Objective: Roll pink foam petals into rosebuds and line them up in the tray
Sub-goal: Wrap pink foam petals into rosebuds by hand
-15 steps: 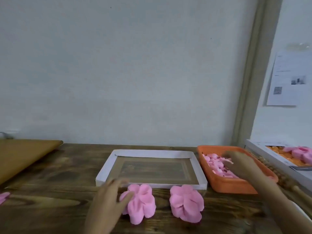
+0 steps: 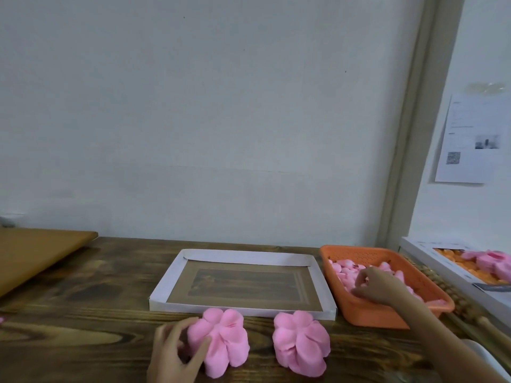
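1. My left grip [image 2: 177, 352] clasps the left petal bundle [image 2: 221, 341] on the worktop [image 2: 83, 313], with the thumb on its near side and the fingers on its left flank.
2. That bundle's long axis runs away from me. Its gathered end points at the tray [image 2: 240, 257] just beyond the grip, and its petals fan toward me.
3. A second bundle [image 2: 301, 342] lies right of that grip, apart from it and aligned alike.
4. My right grip [image 2: 378, 286] is down among loose petals [image 2: 343, 269] in the orange basket [image 2: 367, 316], fingers curled. I cannot tell whether it holds one.
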Available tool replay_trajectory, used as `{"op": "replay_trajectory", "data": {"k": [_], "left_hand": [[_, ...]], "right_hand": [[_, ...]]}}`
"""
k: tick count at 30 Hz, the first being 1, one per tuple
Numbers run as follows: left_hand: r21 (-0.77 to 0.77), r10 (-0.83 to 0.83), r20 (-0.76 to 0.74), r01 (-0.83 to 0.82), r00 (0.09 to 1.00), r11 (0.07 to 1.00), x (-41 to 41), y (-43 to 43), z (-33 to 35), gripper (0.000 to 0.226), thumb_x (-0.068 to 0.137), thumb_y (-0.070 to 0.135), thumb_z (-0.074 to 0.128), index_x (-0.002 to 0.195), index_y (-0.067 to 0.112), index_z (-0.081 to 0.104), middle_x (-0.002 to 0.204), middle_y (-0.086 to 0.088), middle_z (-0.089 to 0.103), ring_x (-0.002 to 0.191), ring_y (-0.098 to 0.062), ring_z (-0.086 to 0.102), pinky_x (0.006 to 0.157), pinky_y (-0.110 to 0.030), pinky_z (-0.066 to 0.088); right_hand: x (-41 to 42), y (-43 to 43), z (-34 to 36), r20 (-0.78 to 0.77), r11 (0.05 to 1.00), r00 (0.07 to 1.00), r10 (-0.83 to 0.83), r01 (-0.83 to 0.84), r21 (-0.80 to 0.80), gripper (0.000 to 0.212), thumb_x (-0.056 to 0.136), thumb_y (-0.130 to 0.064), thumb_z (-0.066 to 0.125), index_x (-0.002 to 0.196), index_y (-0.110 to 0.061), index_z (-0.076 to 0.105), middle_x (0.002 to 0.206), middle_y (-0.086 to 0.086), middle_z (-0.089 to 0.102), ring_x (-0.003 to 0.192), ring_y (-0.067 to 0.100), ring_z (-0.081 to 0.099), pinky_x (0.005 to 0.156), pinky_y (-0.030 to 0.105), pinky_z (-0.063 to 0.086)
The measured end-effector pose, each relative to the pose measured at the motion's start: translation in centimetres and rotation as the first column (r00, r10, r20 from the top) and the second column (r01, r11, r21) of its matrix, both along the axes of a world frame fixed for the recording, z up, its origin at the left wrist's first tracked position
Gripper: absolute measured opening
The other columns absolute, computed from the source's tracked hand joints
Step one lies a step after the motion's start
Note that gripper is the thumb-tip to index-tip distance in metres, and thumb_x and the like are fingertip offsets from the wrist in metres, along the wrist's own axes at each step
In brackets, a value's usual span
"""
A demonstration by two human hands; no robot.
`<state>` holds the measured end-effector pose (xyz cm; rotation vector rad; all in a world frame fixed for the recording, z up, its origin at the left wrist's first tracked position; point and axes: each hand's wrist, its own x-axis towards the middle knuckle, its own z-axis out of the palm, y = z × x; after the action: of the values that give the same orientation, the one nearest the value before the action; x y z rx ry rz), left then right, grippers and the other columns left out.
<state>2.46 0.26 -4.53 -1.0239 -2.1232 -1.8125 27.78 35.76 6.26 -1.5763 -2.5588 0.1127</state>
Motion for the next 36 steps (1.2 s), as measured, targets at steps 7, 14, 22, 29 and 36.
{"op": "replay_trajectory", "data": {"k": [7, 14, 22, 29, 36], "left_hand": [[-0.02, -0.042, 0.25, 0.049, 0.967, 0.999, -0.6, 0.0, 0.3, 0.04, 0.067, -0.005, 0.091, 0.094, 0.022, 0.079, 0.104, -0.01, 0.064, 0.079, -0.031, 0.067, 0.066, -0.014, 0.052], [0.053, -0.089, 0.285, 0.076, 0.954, 0.996, -0.8, -0.1, -0.3, 0.031, 0.08, -0.004, 0.082, 0.097, 0.021, 0.079, 0.106, -0.007, 0.068, 0.09, -0.032, 0.069, 0.079, -0.05, 0.058], [0.107, -0.166, 0.291, 0.14, 0.942, 0.984, -1.1, -0.5, -0.8, 0.029, 0.084, -0.005, 0.078, 0.1, 0.019, 0.078, 0.105, -0.012, 0.07, 0.087, -0.032, 0.07, 0.074, -0.038, 0.054], [0.101, -0.016, 0.268, -0.011, 0.963, 0.995, -0.7, 0.0, -0.5, 0.032, 0.082, 0.007, 0.084, 0.104, 0.027, 0.072, 0.104, -0.006, 0.069, 0.089, -0.019, 0.064, 0.069, -0.022, 0.05], [0.11, 0.117, 0.006, -0.117, 0.993, 0.987, 0.8, -0.3, 1.0, 0.047, 0.074, 0.012, 0.088, 0.114, 0.03, 0.071, 0.092, 0.012, 0.068, 0.082, -0.016, 0.066, 0.067, -0.033, 0.054]], "right_hand": [[-0.6, -0.4, -0.3, -0.108, 1.0, 0.994, -0.004, 0.003, -0.012, 0.011, 0.088, -0.037, 0.075, 0.084, -0.035, 0.065, 0.113, -0.001, 0.07, 0.093, 0.017, 0.059, 0.078, 0.029, 0.042], [-1.0, -0.6, -1.1, -0.205, 0.996, 0.975, -0.087, 0.083, -0.032, 0.029, 0.094, -0.041, 0.067, 0.111, -0.017, 0.067, 0.115, 0.007, 0.071, 0.096, 0.022, 0.064, 0.09, 0.036, 0.054], [-1.2, -1.6, -1.4, -0.419, 0.968, 0.889, -0.184, 0.239, 0.082, 0.024, 0.095, -0.029, 0.07, 0.115, -0.019, 0.076, 0.109, 0.009, 0.075, 0.066, 0.008, 0.051, 0.061, 0.025, 0.043], [-1.8, -9.1, 1.6, -0.927, 0.992, 0.369, -0.067, -0.071, -0.1, 0.049, 0.092, -0.025, 0.077, 0.138, -0.019, 0.062, 0.111, 0.004, 0.079, 0.087, 0.016, 0.076, 0.072, 0.037, 0.062], [-5.4, -19.9, -1.1, -0.976, 0.798, 0.214, 0.048, -0.595, -0.091, 0.038, 0.09, 0.0, 0.074, 0.122, -0.02, 0.07, 0.087, 0.01, 0.08, 0.077, 0.015, 0.075, 0.069, 0.021, 0.057]]}}
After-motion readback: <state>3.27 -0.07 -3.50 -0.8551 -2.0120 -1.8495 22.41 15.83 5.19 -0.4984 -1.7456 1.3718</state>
